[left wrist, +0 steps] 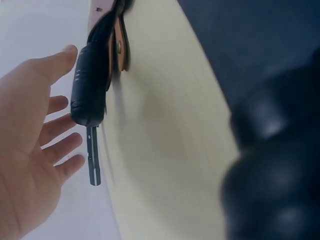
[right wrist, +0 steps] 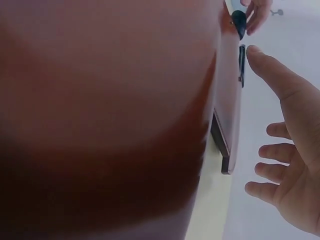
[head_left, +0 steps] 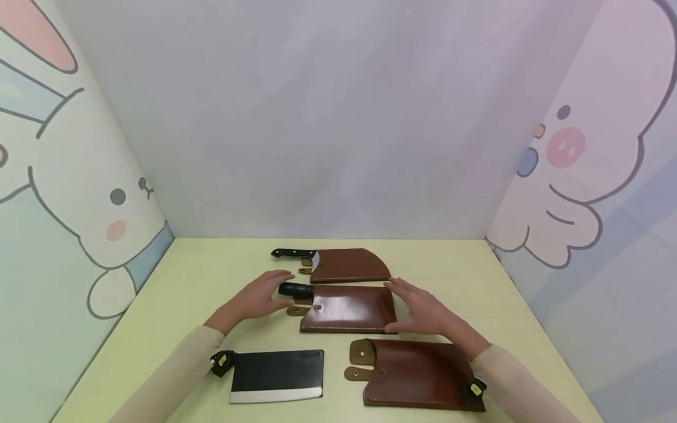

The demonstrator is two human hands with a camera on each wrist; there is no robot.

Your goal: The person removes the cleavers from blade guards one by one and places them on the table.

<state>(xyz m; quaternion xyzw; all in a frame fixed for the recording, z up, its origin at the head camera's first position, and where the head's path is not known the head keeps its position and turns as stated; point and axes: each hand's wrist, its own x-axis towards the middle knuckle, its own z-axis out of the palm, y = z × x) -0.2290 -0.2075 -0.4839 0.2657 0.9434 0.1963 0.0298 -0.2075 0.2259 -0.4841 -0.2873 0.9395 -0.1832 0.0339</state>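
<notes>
In the head view, a cleaver with a black handle (head_left: 295,290) sits in a glossy brown leather sheath (head_left: 351,308) at the middle of the table. My left hand (head_left: 262,295) is beside that handle, fingers spread and relaxed, gripping nothing. In the left wrist view the handle (left wrist: 88,85) stands just past the thumb, and I cannot tell whether they touch. At the sheath's other end hovers my right hand (head_left: 423,308), fingers loosely extended and holding nothing. In the right wrist view the same sheath (right wrist: 230,107) appears beyond the thumb.
Behind lies a second knife with a riveted black handle (head_left: 293,253) in a brown sheath (head_left: 349,265). At front left is a bare cleaver blade (head_left: 277,373), its handle hidden by the left forearm. A third sheath (head_left: 418,373) lies front right, partly under the right forearm. Walls surround the table.
</notes>
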